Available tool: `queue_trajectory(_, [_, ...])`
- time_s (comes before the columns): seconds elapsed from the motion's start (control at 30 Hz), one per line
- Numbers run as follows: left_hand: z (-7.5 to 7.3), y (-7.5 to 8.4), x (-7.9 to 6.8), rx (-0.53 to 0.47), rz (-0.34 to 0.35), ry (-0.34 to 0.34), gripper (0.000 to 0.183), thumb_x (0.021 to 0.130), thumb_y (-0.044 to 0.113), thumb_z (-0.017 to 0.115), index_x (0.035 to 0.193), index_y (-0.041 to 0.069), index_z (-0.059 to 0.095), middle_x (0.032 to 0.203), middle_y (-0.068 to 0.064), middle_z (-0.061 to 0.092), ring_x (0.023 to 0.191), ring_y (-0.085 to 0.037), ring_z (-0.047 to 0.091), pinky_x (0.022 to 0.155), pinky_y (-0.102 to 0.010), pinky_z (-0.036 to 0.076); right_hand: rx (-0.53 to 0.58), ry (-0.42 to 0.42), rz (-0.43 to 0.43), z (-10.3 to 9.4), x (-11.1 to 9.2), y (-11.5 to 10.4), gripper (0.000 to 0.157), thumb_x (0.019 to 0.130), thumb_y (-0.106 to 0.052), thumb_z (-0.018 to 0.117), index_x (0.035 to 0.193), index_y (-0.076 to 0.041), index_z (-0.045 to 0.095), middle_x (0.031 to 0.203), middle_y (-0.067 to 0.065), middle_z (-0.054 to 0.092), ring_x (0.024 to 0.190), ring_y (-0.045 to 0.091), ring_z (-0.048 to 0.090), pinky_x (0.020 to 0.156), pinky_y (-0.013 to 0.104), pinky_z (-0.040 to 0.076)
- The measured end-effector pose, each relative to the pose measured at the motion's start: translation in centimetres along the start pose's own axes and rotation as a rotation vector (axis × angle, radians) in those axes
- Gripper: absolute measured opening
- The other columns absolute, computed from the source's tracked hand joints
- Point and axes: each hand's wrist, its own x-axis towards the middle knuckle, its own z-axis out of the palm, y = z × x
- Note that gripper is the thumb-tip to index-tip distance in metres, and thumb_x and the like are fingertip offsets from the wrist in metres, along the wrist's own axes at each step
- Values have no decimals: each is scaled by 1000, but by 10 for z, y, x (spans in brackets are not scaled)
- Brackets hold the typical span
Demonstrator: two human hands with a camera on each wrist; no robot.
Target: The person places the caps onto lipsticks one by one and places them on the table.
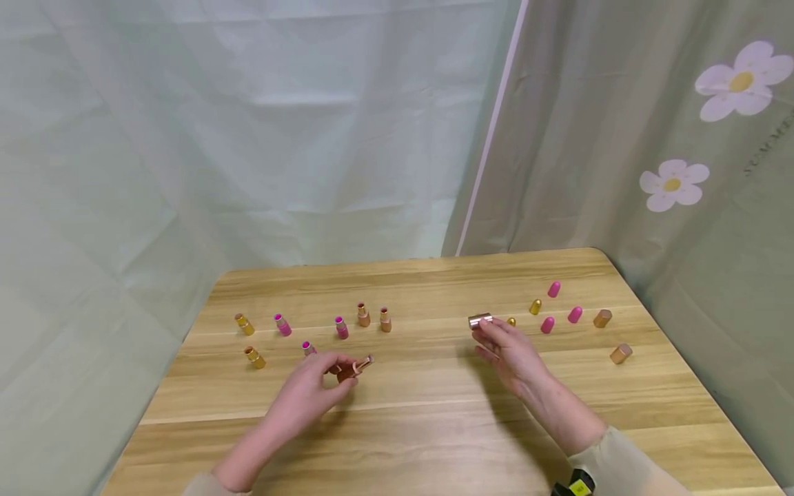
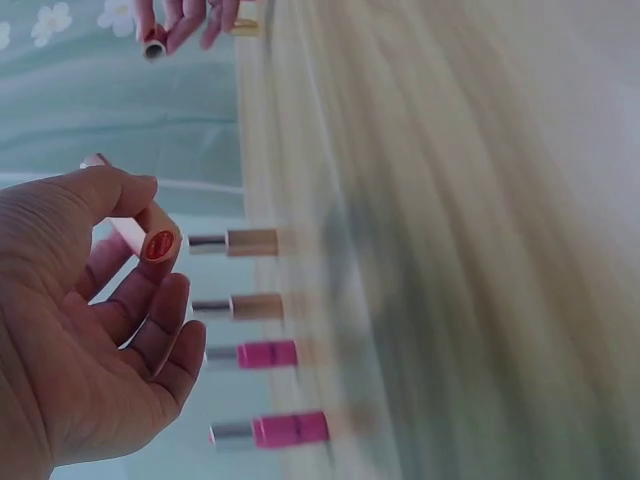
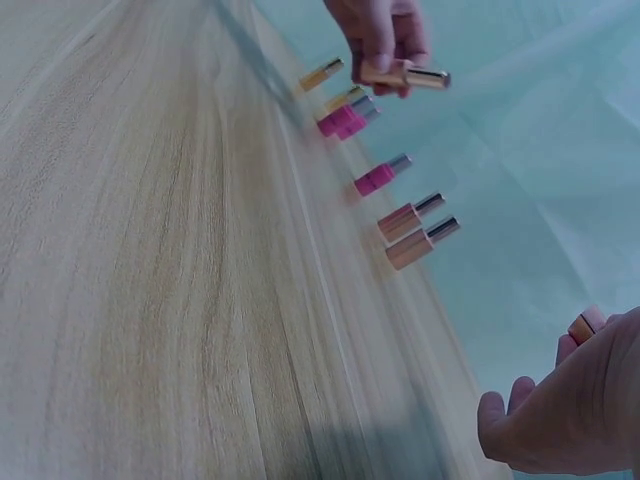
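My left hand [image 1: 305, 391] pinches a rose-gold lipstick tube [image 1: 349, 372] between thumb and fingers, above the table. The tube is tilted, its narrow shiny end pointing right and away; a round red label [image 2: 160, 246] shows on its base in the left wrist view. Across from it, my right hand [image 1: 513, 355] grips a shiny rose-gold lipstick cap [image 1: 480, 321] at the fingertips, lying roughly sideways, with its dark open end visible in the left wrist view. A gap separates tube and cap. Behind the left hand stands a pink tube [image 1: 308, 348], partly hidden by the fingers.
Uncapped tubes stand at left: two gold tubes [image 1: 245, 324], more pink tubes [image 1: 282, 324] and two rose-gold tubes [image 1: 385, 320]. Loose caps stand at right: pink caps [image 1: 547, 325], gold caps [image 1: 535, 307] and rose-gold caps [image 1: 621, 354]. A curtain [image 1: 347, 138] hangs behind the wooden table [image 1: 428, 441].
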Motion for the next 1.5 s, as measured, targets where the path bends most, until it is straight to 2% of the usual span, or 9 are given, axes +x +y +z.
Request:
queue_trajectory(0.17, [7,12,12,1,61,9,21,87,19,82,104,29,73,86,24,60,91,-6,56,86,-37,47,-10,-3,-7,-1,0,1,6,104,-14,60,102,-12,65,98,-2,69,103,16,64,116,52,33])
queue_trajectory(0.4, [19,28,24,-4,65,8,27,88,20,83,114,21,74,92,18,62,93,-9,58,84,-37,50,-5,11,-6,1,0,1,5,104,-13,60,102,-11,64,97,-2,69,100,15,64,115,50,36])
queue_trajectory(0.53, [25,37,35,-47,56,5,22,87,21,84,106,19,71,93,13,63,91,-15,61,83,-37,50,-7,16,-16,2,0,1,5,104,-14,60,104,-10,64,97,-3,68,99,14,64,113,49,38])
queue_trajectory(0.7, [30,46,46,-71,74,12,19,87,21,84,98,25,69,91,16,63,91,-13,59,79,-35,48,-9,18,-25,3,0,1,6,105,-13,59,103,-11,65,97,-2,69,99,14,65,112,48,40])
queue_trajectory(0.9, [35,53,55,-97,93,3,17,89,23,82,102,23,71,94,16,65,93,-17,63,81,-37,51,-14,25,-23,5,-1,1,5,105,-12,60,106,-9,63,98,-2,70,101,15,65,113,48,39])
queue_trajectory(1.3, [43,61,67,-96,90,-22,15,92,25,80,103,22,71,97,12,63,92,-19,60,78,-34,49,-41,1,-31,14,-4,5,8,102,-10,63,110,-7,63,101,-1,73,105,17,67,112,48,40])
queue_trajectory(1.5, [47,68,73,-83,99,-33,15,92,27,79,103,22,71,96,12,62,90,-16,58,76,-33,48,-45,-12,-42,21,-7,9,7,102,-9,64,109,-7,63,100,-1,74,105,19,67,112,50,40])
